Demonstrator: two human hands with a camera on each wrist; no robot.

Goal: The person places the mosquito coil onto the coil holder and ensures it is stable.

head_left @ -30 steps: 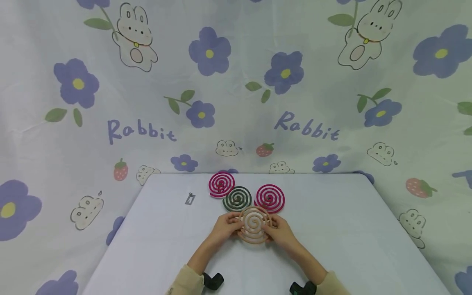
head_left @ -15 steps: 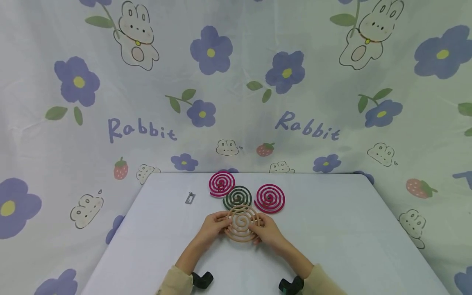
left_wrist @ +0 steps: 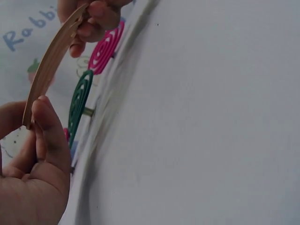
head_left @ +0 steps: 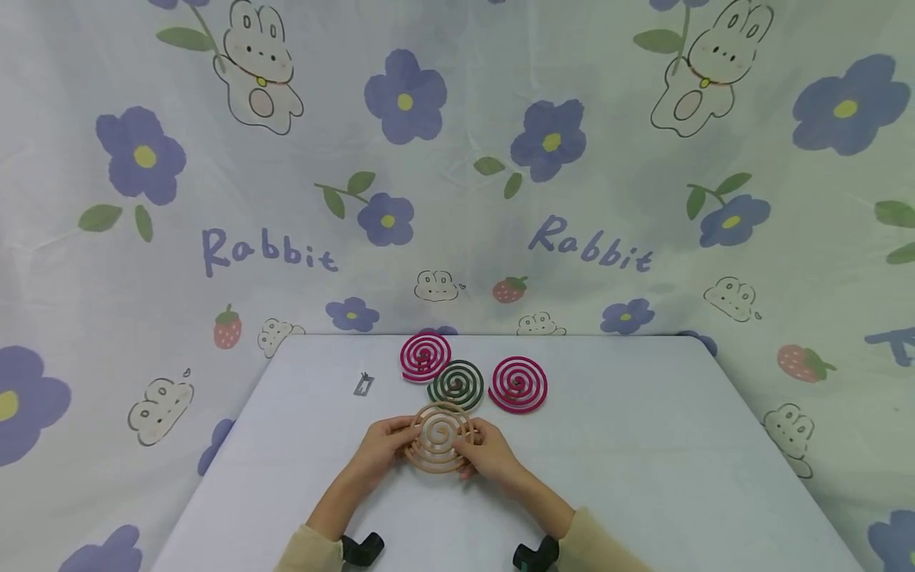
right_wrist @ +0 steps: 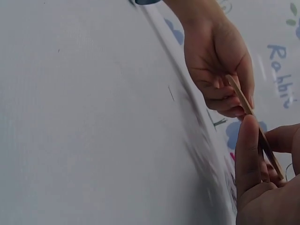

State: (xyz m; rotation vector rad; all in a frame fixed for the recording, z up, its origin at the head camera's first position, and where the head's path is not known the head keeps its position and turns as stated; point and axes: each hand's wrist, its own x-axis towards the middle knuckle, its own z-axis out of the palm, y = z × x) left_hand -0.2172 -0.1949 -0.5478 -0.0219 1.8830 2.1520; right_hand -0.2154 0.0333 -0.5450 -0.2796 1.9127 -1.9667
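A tan mosquito coil (head_left: 441, 434) is held by its edges between both hands, above the white table and tilted toward the camera. My left hand (head_left: 384, 447) pinches its left edge, thumb on the near face. My right hand (head_left: 492, 453) grips the opposite edge with thumb and fingers. From the left wrist view the coil (left_wrist: 51, 63) shows nearly edge-on, slightly curved. Just behind it lies a green coil (head_left: 456, 386), partly covered by the tan one in the head view. Two pink-red coils flank the green one: the left coil (head_left: 425, 356) and the right coil (head_left: 518, 385).
A small flat metal coil stand (head_left: 364, 385) lies left of the coils on the white table (head_left: 643, 453). Behind the table's far edge hangs a cloth (head_left: 457, 159) with rabbits and flowers. Black devices are strapped at the left wrist (head_left: 363, 549) and right wrist (head_left: 536, 554).
Both hands have carried the tan coil to the left, from in front of the gap between the green and right pink-red coils to in front of the green one. Both grips stay on its edges.
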